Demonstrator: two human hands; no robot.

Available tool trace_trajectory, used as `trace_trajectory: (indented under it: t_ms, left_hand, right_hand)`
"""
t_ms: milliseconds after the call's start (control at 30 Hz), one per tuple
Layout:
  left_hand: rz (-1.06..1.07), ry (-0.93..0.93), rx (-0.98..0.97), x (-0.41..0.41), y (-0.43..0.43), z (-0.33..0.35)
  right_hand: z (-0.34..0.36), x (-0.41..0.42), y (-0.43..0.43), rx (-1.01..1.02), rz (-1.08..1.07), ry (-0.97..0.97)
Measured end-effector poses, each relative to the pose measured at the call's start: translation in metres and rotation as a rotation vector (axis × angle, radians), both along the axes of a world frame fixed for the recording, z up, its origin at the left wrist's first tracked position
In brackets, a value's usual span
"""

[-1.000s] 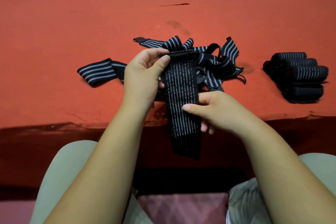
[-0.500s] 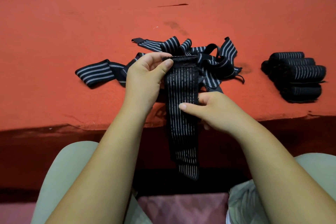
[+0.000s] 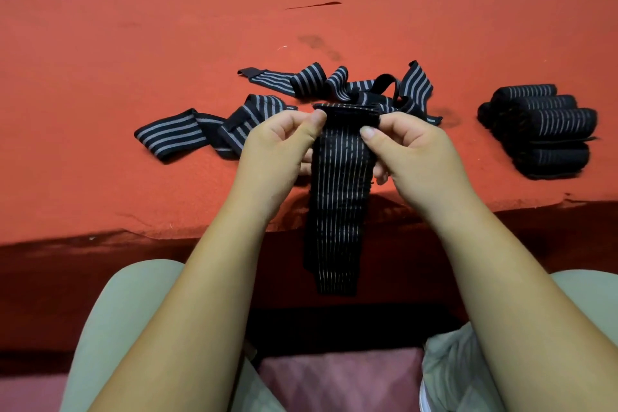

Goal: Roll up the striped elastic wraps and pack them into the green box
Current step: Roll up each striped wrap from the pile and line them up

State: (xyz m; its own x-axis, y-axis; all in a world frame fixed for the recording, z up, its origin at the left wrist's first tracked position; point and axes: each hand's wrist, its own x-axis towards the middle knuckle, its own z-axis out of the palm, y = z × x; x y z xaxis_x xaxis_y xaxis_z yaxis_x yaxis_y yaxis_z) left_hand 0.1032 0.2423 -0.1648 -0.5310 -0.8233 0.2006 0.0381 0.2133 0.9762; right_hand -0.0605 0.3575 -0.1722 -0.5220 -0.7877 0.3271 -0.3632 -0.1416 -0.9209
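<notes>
Our left hand [image 3: 277, 147] and right hand [image 3: 411, 150] each pinch a top corner of a black, thin-striped wrap [image 3: 337, 197] hanging over the red bench [image 3: 100, 77] edge; it hides our lower fingers. Beyond lie tangled loose wraps [image 3: 334, 84]. Rolled wraps [image 3: 541, 130] are stacked to the right, their count unclear.

Pinching the folded top end of the black elastic fabric wrap with thin pale stripes [image 3: 337, 197] at its left corner with the left hand [image 3: 277, 154], thumb on the near face, fingers curled behind. Gripping the same end at its right corner with the right hand [image 3: 413, 157], thumb pressing the near face. Reaching up with the bare left forearm [image 3: 200, 278] and bare right forearm [image 3: 485, 278], one on either side of the wrap's hanging length.
</notes>
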Motion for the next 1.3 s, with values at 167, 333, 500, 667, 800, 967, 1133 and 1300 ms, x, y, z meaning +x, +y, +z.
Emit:
trace_trajectory:
  t_ms: [167,333,500,667,800,967,1133,1300]
  left_hand:
    - [-0.184,-0.325,-0.103,0.013,-0.001,-0.009]
    - [-0.121,-0.49,-0.142,0.013,0.003,-0.015]
    - [0.008,-0.644,-0.311,0.013,0.005,-0.021]
    - [0.014,-0.84,-0.366,0.013,0.014,-0.026]
    - [0.03,-0.856,-0.329,0.013,0.018,-0.027]
    - [0.014,-0.831,-0.301,0.013,0.019,-0.031]
    - [-0.061,-0.771,-0.219,0.023,0.011,-0.029]
    - [-0.131,-0.723,-0.178,0.033,0.002,-0.023]
  right_hand:
    - [-0.003,-0.005,-0.001,-0.036,-0.095,-0.015]
    - [0.002,-0.01,0.003,-0.05,-0.195,-0.024]
    - [0.006,-0.01,0.005,-0.058,-0.221,-0.036]
    - [0.006,-0.011,0.004,-0.04,-0.223,-0.023]
    - [0.004,-0.011,0.003,-0.027,-0.226,-0.007]
    - [0.002,-0.013,0.001,-0.016,-0.229,-0.009]
    - [0.003,-0.014,-0.001,-0.028,-0.235,-0.031]
    - [0.004,-0.011,-0.002,-0.03,-0.234,-0.04]
